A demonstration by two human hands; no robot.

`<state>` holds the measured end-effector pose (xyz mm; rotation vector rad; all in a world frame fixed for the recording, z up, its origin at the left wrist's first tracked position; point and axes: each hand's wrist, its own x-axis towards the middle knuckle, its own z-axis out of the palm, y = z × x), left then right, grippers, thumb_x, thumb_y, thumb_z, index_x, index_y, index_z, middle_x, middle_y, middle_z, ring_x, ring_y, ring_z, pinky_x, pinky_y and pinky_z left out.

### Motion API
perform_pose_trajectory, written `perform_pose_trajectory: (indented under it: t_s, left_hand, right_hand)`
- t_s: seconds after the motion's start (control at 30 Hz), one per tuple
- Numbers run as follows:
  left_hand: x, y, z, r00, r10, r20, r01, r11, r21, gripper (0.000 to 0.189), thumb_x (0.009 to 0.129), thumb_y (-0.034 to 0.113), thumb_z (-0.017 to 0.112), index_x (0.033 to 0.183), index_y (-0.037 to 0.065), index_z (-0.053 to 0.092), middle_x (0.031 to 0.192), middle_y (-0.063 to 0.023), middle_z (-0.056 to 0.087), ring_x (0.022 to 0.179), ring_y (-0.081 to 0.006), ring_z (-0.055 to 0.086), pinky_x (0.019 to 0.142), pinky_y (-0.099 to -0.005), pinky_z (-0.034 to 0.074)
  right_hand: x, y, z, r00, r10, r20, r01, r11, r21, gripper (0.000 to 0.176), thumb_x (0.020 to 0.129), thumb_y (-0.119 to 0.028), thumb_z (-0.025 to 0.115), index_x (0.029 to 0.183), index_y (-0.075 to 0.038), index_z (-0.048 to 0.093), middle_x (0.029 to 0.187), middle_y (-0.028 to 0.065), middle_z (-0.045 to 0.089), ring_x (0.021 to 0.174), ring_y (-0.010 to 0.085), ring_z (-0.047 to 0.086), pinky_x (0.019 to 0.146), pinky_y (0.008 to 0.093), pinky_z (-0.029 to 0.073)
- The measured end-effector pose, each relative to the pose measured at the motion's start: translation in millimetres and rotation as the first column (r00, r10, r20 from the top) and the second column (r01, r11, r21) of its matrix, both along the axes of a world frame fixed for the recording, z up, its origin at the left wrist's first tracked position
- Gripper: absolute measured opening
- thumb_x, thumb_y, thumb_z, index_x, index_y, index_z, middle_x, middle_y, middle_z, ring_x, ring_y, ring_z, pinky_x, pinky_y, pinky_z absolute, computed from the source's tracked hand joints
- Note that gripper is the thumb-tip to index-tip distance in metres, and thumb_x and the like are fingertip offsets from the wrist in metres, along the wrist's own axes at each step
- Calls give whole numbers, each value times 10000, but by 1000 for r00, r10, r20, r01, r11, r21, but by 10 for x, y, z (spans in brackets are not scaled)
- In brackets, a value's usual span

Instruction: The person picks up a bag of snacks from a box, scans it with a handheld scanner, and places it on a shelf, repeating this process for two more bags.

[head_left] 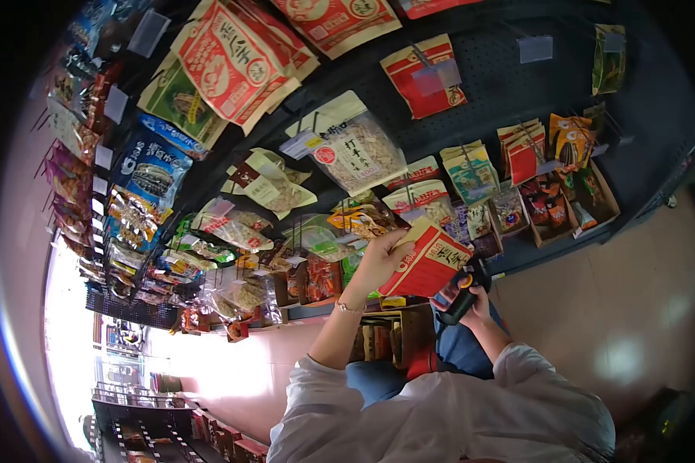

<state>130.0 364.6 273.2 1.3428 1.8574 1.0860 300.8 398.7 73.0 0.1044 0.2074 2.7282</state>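
My left hand (384, 260) is closed on the top corner of a red and cream snack bag (428, 264), tilted in front of the lower shelf. In my right hand (479, 305), fingers wrap round the grip of a black handheld barcode scanner (463, 298). The scanner's head is close to the bag's right edge and overlaps it in this view. Just beyond the bag hang clear and red snack packets (425, 202). A larger clear bag of pale nuts (355, 145) hangs above my left hand.
A dark pegboard rack (502, 85) with hooks and price tags curves around me. Open cartons of small packets (550, 210) line its bottom shelf. Below my left arm stands a box (384, 339) near my legs. Tiled floor (610, 301) lies to the right.
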Motion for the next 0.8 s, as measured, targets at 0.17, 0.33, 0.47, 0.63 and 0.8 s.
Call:
perform_pose_trajectory:
  t_s: [0.17,0.33,0.47,0.63,0.8]
  left_hand:
    - [247,24,-89,972,-100,-212,88,994,-67,183,801,102,540,929,-29,530,711,-140,546,596,-141,478,568,-278,406]
    - [340,-47,27,985,-82,-155,69,994,-88,155,808,70,521,935,-20,523,689,-118,518,594,-118,444,565,-253,394]
    - [251,-39,-184,997,-4,80,8,999,-46,230,816,55,510,1022,-34,458,769,-77,530,658,-76,420,564,-225,387]
    - [272,-158,-231,964,0,-265,46,985,165,230,788,36,543,1001,-28,486,781,-76,542,726,-62,484,623,-202,402]
    - [214,-167,-176,998,61,5,-61,998,-2,157,770,47,575,914,-14,571,699,-38,572,656,-40,480,587,-205,400]
  right_hand:
    - [-56,52,-179,999,16,37,-14,998,-69,186,653,-185,554,826,-122,532,975,71,482,1026,223,422,960,442,257]
    - [-58,71,-203,998,13,59,-10,998,-61,258,674,-221,504,903,-106,529,912,81,520,859,232,499,785,426,383]
    - [-20,103,-192,999,3,50,3,991,-132,422,671,-281,471,1040,-76,485,1044,125,517,804,262,532,737,429,399]
    - [8,128,-72,993,-7,117,28,983,-180,504,650,-289,488,1111,-89,439,1099,118,496,908,266,499,749,421,392]
    - [-12,112,-128,998,-27,57,36,986,-165,498,666,-289,488,1124,-100,435,1114,104,491,934,262,494,754,422,398]
